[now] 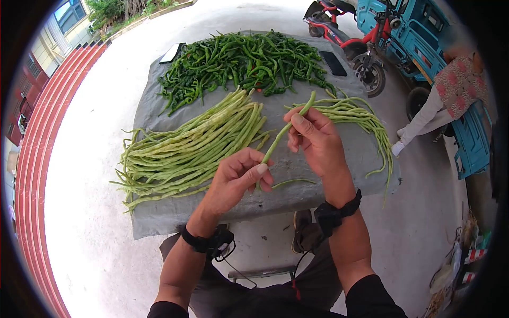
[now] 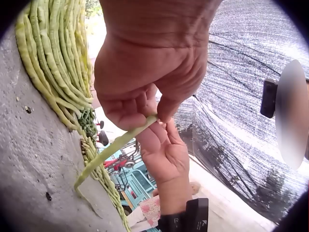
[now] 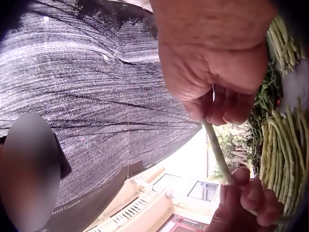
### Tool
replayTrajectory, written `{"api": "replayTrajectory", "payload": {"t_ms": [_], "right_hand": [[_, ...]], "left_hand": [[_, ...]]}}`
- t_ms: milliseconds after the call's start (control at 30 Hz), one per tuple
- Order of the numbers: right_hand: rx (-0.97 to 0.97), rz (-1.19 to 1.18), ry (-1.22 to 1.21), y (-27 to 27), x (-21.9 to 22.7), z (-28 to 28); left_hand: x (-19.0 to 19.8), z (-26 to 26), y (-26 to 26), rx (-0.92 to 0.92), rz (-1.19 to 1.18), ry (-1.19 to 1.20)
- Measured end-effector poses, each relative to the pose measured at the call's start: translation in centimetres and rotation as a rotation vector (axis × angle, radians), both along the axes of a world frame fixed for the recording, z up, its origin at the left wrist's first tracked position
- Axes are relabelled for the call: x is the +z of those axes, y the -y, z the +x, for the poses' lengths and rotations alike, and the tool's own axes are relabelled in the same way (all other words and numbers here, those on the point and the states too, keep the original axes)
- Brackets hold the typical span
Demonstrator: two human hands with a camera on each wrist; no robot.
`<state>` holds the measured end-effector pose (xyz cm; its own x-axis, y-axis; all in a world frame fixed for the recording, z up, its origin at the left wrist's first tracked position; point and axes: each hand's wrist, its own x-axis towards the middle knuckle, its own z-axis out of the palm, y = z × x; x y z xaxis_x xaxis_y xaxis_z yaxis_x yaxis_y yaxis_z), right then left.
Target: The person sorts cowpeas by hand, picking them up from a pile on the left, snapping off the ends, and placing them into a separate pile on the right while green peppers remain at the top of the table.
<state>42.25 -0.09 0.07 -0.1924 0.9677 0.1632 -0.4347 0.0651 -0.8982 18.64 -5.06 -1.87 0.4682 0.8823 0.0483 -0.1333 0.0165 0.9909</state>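
Observation:
One long green bean (image 1: 281,137) runs slantwise between both hands above the grey cloth (image 1: 212,212). Lower down, the left hand (image 1: 233,177) pinches it between thumb and curled fingers. My right hand (image 1: 315,140) grips it near its upper end with thumb and fingers. In the left wrist view a length of the bean (image 2: 108,150) hangs down toward the cloth. The right wrist view has the bean (image 3: 217,152) stretched between the right hand (image 3: 217,72) and the left hand (image 3: 246,200). A large bundle of long beans (image 1: 185,151) lies beside the left hand.
Green peppers (image 1: 238,61) are heaped at the back, between a white-faced phone (image 1: 172,53) and a dark phone (image 1: 333,63). A smaller bean bundle (image 1: 360,114) lies at the right; a thin bean (image 1: 294,180) is near the front. A person (image 1: 456,87) sits by a blue vehicle at right.

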Motion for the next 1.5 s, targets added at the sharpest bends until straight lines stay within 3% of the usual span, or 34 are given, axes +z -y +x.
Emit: {"api": "replayTrajectory", "payload": {"t_ms": [267,567,767,1000,1300,1400,1500], "right_hand": [[0.051,-0.031,-0.05,0.0,-0.1,-0.2],[0.268,0.048,0.181,0.3,-0.2,-1.4],[0.198,0.064,0.207,0.5,1.1,-1.2],[0.02,-0.002,-0.082,-0.5,1.0,2.0],[-0.051,-0.131,-0.295,-2.3,-0.8,4.3],[-0.05,-0.154,-0.286,-2.5,-1.1,4.3],[-0.015,-0.182,-0.236,-2.5,-1.1,3.7]], "left_hand": [[0.1,0.0,0.2,0.023,-0.036,0.026],[0.2,0.0,0.3,0.037,-0.061,0.035],[0.4,-0.1,0.3,0.004,-0.083,0.057],[1.3,-1.1,0.5,0.033,-0.046,0.016],[1.5,-4.2,0.1,0.198,0.143,-0.153],[3.1,-5.3,0.7,0.267,0.29,-0.337],[5.7,-6.3,1.8,0.377,0.353,-0.697]]}}
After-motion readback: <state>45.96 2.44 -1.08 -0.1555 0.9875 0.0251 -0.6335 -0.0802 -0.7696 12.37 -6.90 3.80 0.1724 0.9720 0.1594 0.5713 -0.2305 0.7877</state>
